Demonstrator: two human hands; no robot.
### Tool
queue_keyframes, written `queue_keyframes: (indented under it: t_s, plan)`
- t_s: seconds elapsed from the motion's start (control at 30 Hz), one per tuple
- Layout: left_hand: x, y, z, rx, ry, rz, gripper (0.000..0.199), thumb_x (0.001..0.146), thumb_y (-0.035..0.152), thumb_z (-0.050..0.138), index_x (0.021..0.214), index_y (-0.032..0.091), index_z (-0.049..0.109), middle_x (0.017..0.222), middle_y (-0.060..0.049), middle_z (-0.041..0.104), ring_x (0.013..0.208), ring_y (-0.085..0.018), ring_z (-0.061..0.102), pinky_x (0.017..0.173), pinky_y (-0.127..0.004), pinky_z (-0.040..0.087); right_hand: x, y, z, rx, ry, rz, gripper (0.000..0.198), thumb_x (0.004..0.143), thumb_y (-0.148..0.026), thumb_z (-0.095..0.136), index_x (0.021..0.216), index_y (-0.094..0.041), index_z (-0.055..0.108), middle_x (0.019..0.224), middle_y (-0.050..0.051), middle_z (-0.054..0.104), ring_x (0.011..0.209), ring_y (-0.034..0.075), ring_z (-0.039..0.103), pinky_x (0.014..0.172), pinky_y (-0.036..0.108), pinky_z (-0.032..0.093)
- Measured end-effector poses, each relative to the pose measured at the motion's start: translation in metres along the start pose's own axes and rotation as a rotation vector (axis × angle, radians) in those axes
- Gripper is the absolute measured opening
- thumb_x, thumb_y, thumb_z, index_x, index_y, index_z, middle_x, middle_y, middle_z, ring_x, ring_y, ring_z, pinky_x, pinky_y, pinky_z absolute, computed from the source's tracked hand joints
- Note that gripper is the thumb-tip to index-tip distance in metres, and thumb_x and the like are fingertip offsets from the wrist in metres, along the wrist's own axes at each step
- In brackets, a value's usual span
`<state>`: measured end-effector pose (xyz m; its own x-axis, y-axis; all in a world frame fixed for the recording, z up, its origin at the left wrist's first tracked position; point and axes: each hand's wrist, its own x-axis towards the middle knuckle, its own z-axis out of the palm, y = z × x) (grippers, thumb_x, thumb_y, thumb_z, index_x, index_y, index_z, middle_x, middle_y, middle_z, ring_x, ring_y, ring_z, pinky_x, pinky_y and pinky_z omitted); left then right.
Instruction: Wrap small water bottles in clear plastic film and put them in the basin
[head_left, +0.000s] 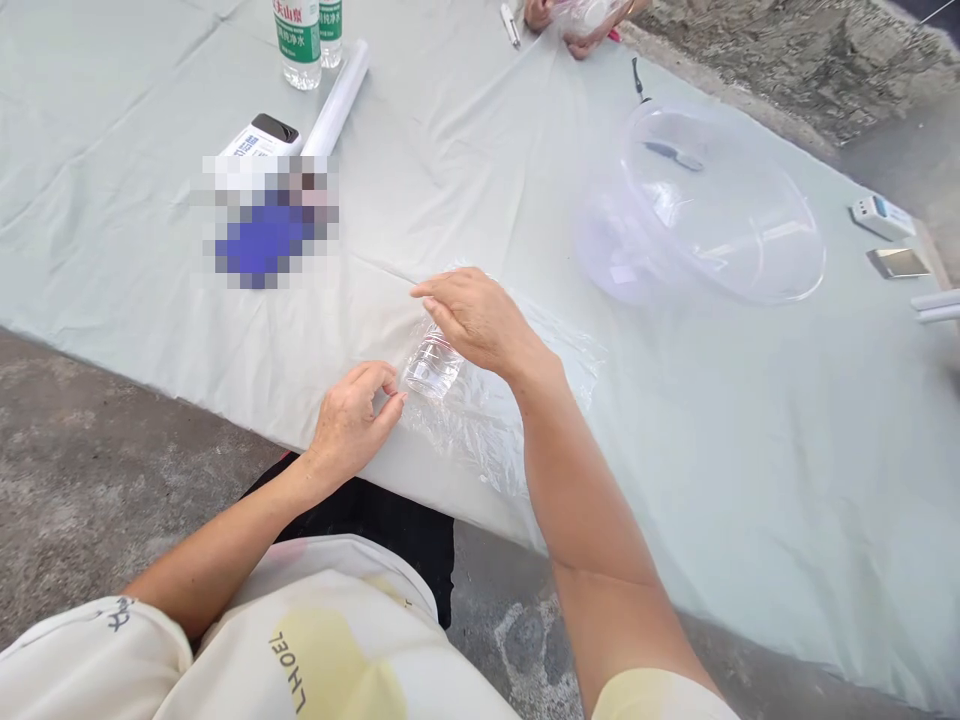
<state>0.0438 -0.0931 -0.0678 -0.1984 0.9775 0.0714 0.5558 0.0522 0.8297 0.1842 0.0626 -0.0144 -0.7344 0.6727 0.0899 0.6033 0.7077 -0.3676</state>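
A small clear jar or cup point(433, 366) holding something transparent stands in front of me, wrapped about by thin clear plastic film point(491, 440) spread on the table. My right hand point(480, 318) lies over its top, fingers stretched out together, and hides the rim. Left of the jar, my left hand point(356, 415) has its thumb and forefinger brought together at the film's edge. The film between those fingertips is hard to make out.
A large clear plastic basin point(750, 290) lies tilted at the right. Water bottles point(298, 50), a white roll point(337, 100), a white box point(262, 140) and a blurred-out blue patch sit back left. Another person's hands point(585, 40) hold something clear at the far edge. Small boxes point(885, 217) are far right.
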Motion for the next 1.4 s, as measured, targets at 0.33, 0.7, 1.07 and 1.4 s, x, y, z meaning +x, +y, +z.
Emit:
queue_keyframes:
  t_s: [0.33, 0.7, 1.07, 1.4]
  plan:
    - [-0.009, 0.006, 0.022, -0.121, 0.163, 0.139, 0.01, 0.09, 0.017, 0.058, 0.081, 0.021, 0.056, 0.112, -0.006, 0.074, 0.103, -0.017, 0.071, 0.09, -0.033, 0.057, 0.019, 0.032, 0.019, -0.176, -0.146, -0.201, 0.058, 0.101, -0.056, 0.032, 0.08, -0.025, 0.076, 0.083, 0.008, 0.07, 0.095, 0.027, 0.056, 0.106, 0.054, 0.031]
    - [-0.014, 0.005, 0.041, 0.107, 0.203, 0.546, 0.02, 0.093, 0.007, 0.05, 0.09, 0.02, 0.065, 0.111, -0.008, 0.075, 0.12, -0.022, 0.066, 0.102, -0.038, 0.054, -0.017, 0.043, 0.031, -0.036, 0.219, -0.087, 0.067, 0.099, -0.065, 0.017, 0.071, -0.026, 0.063, 0.085, 0.006, 0.068, 0.097, 0.026, 0.059, 0.112, 0.054, 0.03]
    - [-0.032, 0.03, 0.065, 0.412, -0.09, 0.778, 0.014, 0.096, 0.019, 0.053, 0.104, 0.019, 0.065, 0.104, -0.008, 0.073, 0.14, -0.027, 0.05, 0.113, -0.043, 0.043, -0.107, 0.063, 0.036, -0.019, 0.484, 0.083, 0.055, 0.098, -0.059, 0.028, 0.094, -0.03, 0.074, 0.104, 0.008, 0.076, 0.105, 0.029, 0.065, 0.097, 0.053, 0.045]
    - [-0.035, 0.039, 0.078, 0.433, -0.186, 0.886, 0.02, 0.097, 0.024, 0.051, 0.11, 0.014, 0.062, 0.113, -0.016, 0.071, 0.139, -0.028, 0.05, 0.116, -0.05, 0.04, -0.105, 0.045, 0.007, 0.008, 0.388, -0.04, 0.053, 0.097, -0.064, 0.034, 0.112, -0.032, 0.074, 0.117, 0.005, 0.074, 0.117, 0.029, 0.062, 0.106, 0.053, 0.042]
